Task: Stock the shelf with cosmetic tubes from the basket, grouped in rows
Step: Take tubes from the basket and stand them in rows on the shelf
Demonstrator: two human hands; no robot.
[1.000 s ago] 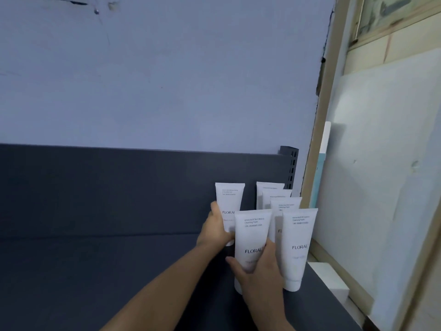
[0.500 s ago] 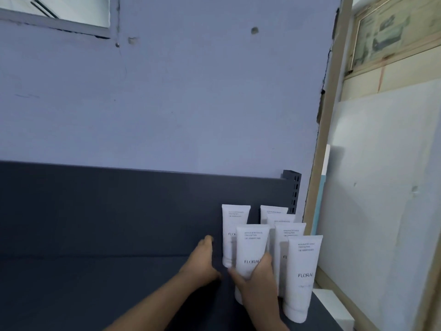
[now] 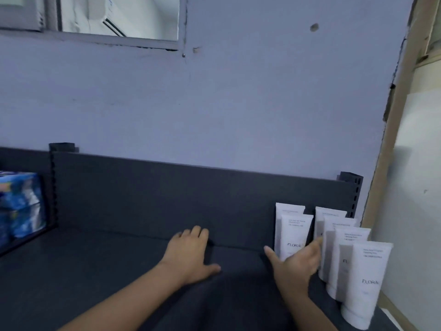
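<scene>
Several white cosmetic tubes stand cap-down at the right end of the dark grey shelf (image 3: 119, 266), in two rows running front to back. The right row's front tube (image 3: 365, 283) is nearest me. The left row has two tubes, the front one (image 3: 294, 232) just behind my right hand (image 3: 294, 266), whose open fingers reach toward it; I cannot tell if they touch. My left hand (image 3: 191, 255) rests flat and open on the shelf, holding nothing. The basket is out of view.
The shelf's dark back panel (image 3: 167, 192) runs behind the tubes, with slotted uprights at both ends. Blue printed packs (image 3: 19, 206) fill the neighbouring bay at the left. A wooden frame (image 3: 391, 130) and white board close off the right side. A window sits high on the wall.
My right hand has let go of the front tube of the left row, which now stands behind it. My left hand slid left along the shelf, away from the tubes. The view has swung left.
</scene>
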